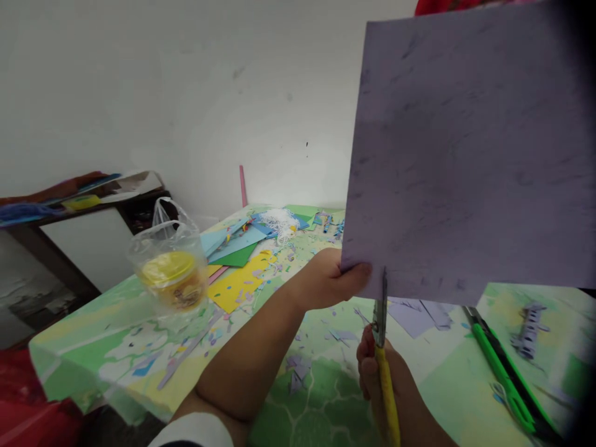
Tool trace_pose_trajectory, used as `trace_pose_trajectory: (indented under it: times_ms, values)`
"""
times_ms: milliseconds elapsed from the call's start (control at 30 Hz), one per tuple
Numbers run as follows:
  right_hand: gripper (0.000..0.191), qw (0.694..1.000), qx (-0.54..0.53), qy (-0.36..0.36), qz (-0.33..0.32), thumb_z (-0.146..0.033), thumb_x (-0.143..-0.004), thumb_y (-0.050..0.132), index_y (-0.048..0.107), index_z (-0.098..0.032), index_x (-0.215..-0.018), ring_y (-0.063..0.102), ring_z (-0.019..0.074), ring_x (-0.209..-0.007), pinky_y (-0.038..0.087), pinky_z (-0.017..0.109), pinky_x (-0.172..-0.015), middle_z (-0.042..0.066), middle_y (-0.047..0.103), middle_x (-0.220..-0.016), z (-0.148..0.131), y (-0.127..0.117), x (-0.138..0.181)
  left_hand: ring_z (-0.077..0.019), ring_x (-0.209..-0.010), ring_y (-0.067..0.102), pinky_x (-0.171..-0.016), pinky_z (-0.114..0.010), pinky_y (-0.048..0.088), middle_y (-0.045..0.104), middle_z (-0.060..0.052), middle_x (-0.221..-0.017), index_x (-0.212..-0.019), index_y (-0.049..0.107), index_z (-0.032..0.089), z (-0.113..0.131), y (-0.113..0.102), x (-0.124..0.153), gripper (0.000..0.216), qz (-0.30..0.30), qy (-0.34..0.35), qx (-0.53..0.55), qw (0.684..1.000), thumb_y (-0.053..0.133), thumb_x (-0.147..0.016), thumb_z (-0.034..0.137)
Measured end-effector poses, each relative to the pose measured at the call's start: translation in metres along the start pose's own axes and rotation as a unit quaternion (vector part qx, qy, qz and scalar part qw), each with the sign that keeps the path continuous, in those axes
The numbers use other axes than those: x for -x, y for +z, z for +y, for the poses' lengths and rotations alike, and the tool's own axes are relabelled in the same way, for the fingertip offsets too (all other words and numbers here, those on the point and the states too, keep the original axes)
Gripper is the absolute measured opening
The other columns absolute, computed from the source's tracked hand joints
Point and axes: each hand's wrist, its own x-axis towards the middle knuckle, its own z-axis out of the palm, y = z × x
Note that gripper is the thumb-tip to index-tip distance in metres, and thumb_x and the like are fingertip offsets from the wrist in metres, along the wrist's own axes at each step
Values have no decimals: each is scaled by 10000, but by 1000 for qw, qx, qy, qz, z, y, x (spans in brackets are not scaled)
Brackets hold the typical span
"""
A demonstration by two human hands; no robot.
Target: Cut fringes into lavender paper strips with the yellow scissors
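My left hand [333, 279] pinches the lavender paper sheet [470, 149] at its lower left corner. My right hand [372, 366], bottom centre, grips yellow-handled scissors [382, 347], their blades meeting the sheet's bottom edge.

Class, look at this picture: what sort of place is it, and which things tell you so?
Probably a home craft table: coloured paper sheets and scraps litter the tablecloth, and scissors meet a lilac sheet.

A bare white wall [186, 93] rises behind the green-patterned table [93, 335] — a dark wooden shelf [69, 223] stands at left.
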Motion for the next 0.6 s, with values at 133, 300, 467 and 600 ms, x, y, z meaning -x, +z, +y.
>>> trace_pose_trajectory:
  times_ms: [133, 300, 467, 600]
  values:
    - [393, 1000, 12, -8, -1, -630, -785, 376, 447, -248, -726, 428, 137, -521, 358, 265, -416, -31, 451, -625, -4, 0, -1, -51, -405, 385, -392, -171, 312, 398, 49, -430, -506, 390, 170, -2, 2, 1, 301, 2, -15, 37, 999, 403, -785, 281]
    - [365, 999, 28, -19, -3, -608, -765, 443, 465, -245, -725, 464, 157, -580, 373, 285, -468, -15, 489, -658, -9, -3, 0, -48, -392, 382, -390, -168, 311, 391, 53, -421, -505, 385, 171, -3, 4, 4, 317, 27, -16, 54, 998, 394, -804, 275]
    - [385, 1000, 15, -17, -9, -624, -786, 382, 447, -250, -722, 452, 147, -545, 351, 267, -413, -23, 468, -636, -4, -2, 0, -52, -403, 386, -396, -173, 311, 397, 52, -420, -511, 386, 171, -1, 5, 4, 291, 20, -13, 55, 998, 424, -781, 273]
    - [388, 1000, 3, -6, -7, -629, -782, 384, 456, -251, -735, 464, 150, -547, 368, 265, -408, -22, 469, -635, 1, -2, 0, -48, -396, 377, -387, -170, 305, 391, 55, -422, -516, 382, 173, -1, 6, 4, 285, 22, -4, 74, 997, 418, -785, 259]
